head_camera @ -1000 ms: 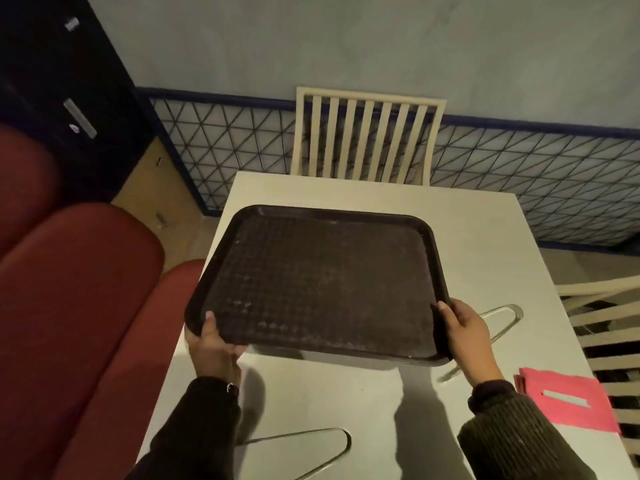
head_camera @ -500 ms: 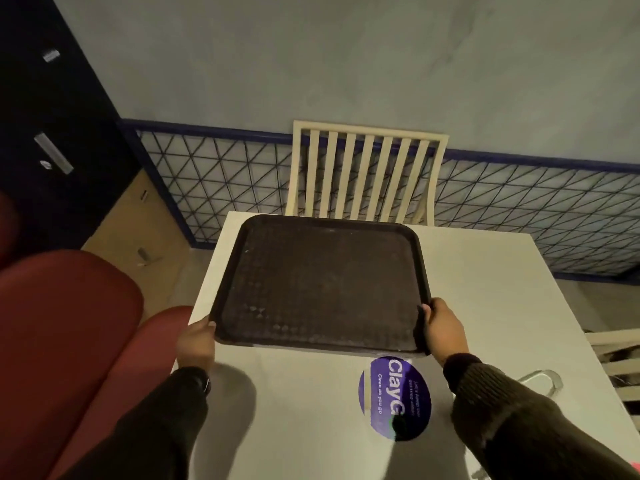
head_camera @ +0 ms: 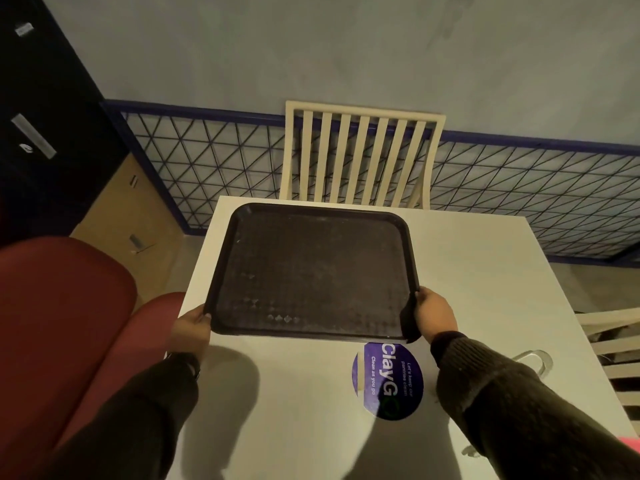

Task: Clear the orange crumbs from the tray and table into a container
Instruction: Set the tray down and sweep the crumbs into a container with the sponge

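Both hands grip the tray point(head_camera: 311, 271) by its near corners: the left hand point(head_camera: 192, 325) is curled on the corner at 7 o'clock, and the right hand point(head_camera: 434, 315) is clamped on the corner at 5 o'clock with a dark cloth point(head_camera: 408, 320) pinched against the rim. The tray sits over the far left part of the table point(head_camera: 502, 289), its far edge toward the chair point(head_camera: 360, 157) at 12 o'clock. Whether its near edge rests on the table or is lifted a little cannot be told. No orange crumbs show on the tray or the table in this dim light, and no container is in view.

The step in hand looks like setting the tray down, cleared. To do it well, lower both corners together so the tray lands flat and does not slap any leftover specks off the edge at 9 o'clock, toward the red seat point(head_camera: 69, 323). Let go with the left hand first, and keep the cloth in the right hand for wiping.

Next, check the bare table near the round blue sticker point(head_camera: 388, 381) at 5 o'clock of the tray, and around the wire loop point(head_camera: 531, 358) at 3 o'clock. Sweep inward, away from the table's edges.
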The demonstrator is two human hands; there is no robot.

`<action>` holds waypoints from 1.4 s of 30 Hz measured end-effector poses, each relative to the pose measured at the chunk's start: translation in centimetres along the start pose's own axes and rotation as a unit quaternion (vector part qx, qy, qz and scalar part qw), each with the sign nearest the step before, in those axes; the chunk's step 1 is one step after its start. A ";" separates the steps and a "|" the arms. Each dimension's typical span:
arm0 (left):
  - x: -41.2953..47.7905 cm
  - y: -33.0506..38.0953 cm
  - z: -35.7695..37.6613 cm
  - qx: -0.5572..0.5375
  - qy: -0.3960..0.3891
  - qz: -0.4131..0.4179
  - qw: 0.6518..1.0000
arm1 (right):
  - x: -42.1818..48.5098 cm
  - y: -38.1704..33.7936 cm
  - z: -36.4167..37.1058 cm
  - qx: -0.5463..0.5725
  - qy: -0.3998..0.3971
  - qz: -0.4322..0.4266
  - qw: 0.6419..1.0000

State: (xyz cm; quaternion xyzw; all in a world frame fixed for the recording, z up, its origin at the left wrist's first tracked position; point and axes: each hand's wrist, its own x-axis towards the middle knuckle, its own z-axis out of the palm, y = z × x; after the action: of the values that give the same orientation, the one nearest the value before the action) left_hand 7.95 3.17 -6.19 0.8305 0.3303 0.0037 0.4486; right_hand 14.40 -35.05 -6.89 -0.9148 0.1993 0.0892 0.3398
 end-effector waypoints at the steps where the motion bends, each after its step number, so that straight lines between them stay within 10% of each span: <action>1: 0.0 0.1 -0.2 0.013 -0.011 -0.003 1.000 | 0.0 -0.2 -0.2 -0.009 -0.012 0.005 1.000; 11: -2.5 3.0 -1.6 0.091 -0.016 0.065 0.994 | -5.1 -0.6 -6.4 -0.225 -0.042 -0.096 0.969; 25: -25.0 7.5 7.2 -0.046 -0.263 0.138 0.954 | -23.7 17.0 -16.2 -0.188 0.001 -0.102 0.977; 42: -42.8 9.0 18.4 0.041 -0.335 0.216 0.916 | -21.3 28.9 -20.4 -0.148 -0.026 -0.080 0.985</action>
State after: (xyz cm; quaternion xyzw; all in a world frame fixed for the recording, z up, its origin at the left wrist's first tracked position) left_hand -15.03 -37.53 2.00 0.8521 -0.0271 -0.1912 0.4864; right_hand -16.56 -61.88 -2.10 -0.9655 0.1009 0.1137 0.2116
